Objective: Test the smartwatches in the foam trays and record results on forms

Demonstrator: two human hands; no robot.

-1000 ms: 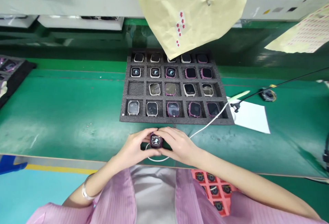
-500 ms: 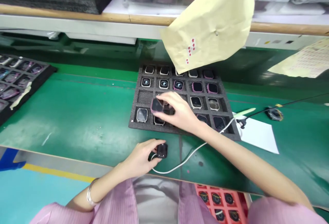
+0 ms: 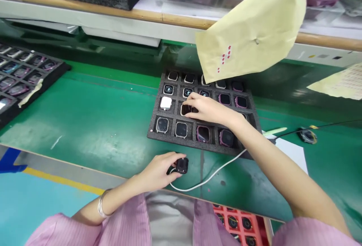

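Note:
My left hand [image 3: 162, 171] pinches a small black square block [image 3: 182, 165] with a white cable [image 3: 195, 189] over the green bench. Above it, my right hand [image 3: 202, 108] reaches into the dark foam tray [image 3: 149, 135]. Its thumb and fingertips close on the edge of a light-framed smartwatch [image 3: 185, 110] that lies in its compartment. To the left of that one sits a smartwatch with a bright white face [image 3: 166, 103]. Several other watches fill the tray, such as a purple-framed watch [image 3: 203, 134] in the front row. My right hand and forearm hide some compartments.
A second foam tray of watches [image 3: 31, 74] stands at the left. A yellow paper sheet [image 3: 251, 38] hangs over the main tray's back edge. White paper [image 3: 294, 153], a green pen [image 3: 275, 131] and a coiled strap [image 3: 308, 136] lie right. Below the bench edge is a red tray [image 3: 239, 213].
My right hand has moved slightly right and down into the tray, onto another watch. A bright-faced watch now fills the formerly vacant left compartment. My left hand keeps the black block.

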